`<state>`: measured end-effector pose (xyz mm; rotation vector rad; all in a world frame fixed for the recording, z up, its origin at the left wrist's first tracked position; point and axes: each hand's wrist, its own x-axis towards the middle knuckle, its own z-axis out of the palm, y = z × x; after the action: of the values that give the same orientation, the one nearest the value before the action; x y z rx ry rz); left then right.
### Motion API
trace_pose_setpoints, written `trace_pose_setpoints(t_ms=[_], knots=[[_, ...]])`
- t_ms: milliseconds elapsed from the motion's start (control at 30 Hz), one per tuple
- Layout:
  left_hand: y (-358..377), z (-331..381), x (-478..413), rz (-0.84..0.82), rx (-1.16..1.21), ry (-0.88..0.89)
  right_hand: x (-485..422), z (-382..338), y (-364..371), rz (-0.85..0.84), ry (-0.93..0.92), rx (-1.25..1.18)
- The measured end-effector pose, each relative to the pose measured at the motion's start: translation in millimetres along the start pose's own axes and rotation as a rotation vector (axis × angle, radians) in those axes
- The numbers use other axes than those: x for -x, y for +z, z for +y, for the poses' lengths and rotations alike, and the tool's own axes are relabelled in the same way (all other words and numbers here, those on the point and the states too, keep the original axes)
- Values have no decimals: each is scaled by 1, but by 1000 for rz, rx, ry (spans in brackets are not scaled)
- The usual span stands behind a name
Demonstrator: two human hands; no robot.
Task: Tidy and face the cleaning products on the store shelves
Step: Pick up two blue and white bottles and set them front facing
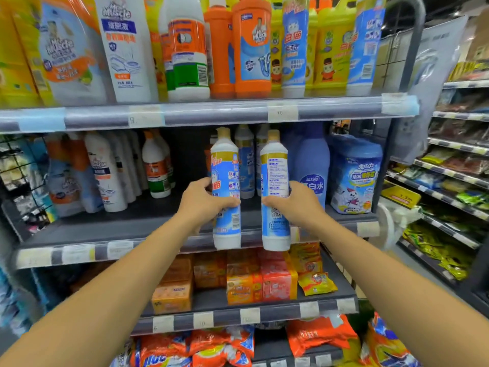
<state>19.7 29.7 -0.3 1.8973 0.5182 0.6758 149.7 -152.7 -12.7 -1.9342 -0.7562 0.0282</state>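
Step in hand, as judged: facing the white-and-blue cleaner bottles on the middle shelf (148, 229). Both hands are engaged, one bottle each.

Left hand (205, 201): fingers wrapped around the lower half of the left bottle (226, 189), closed firmly on it. Its front label is turned partly leftward, so only part of the brand print shows.

Right hand (292, 205): fingers closed round the lower half of the right bottle (275, 192). This bottle shows its back panel of small print and a code square toward the aisle, so it is not faced.

Position: both bottles are upright and held near the front lip of the middle shelf, their bases overlapping the price rail (79, 254) in view. Whether they rest on the shelf or are lifted clear cannot be told. They stand just apart, not touching.

Next move, as judged: rotate each bottle about its upright axis until the front label faces the aisle, then set the pair flush with the shelf lip.

Edges and room: open shelf floor lies to the left of the held pair, between them and the white bottle with the orange band (156, 168). To the right, the tall blue bottle (312, 168) stands just beside the right hand, so clearance there is tight. More matching bottles stand behind. The upper shelf rail (211, 112) sits close above the caps, leaving little headroom for lifting.
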Motion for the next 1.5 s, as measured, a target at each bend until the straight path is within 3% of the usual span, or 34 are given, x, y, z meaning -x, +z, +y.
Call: trace_pose_setpoints(t_ms=[433, 767, 1233, 1500], knots=[[21, 4, -71, 9, 117, -111, -84, 6, 20, 97, 119, 75], [43, -17, -110, 88, 79, 42, -115, 26, 45, 257, -9, -60], [73, -33, -133, 132, 74, 83, -138, 49, 69, 286, 3, -250], [87, -36, -137, 73, 68, 62, -131, 75, 82, 182, 108, -202]])
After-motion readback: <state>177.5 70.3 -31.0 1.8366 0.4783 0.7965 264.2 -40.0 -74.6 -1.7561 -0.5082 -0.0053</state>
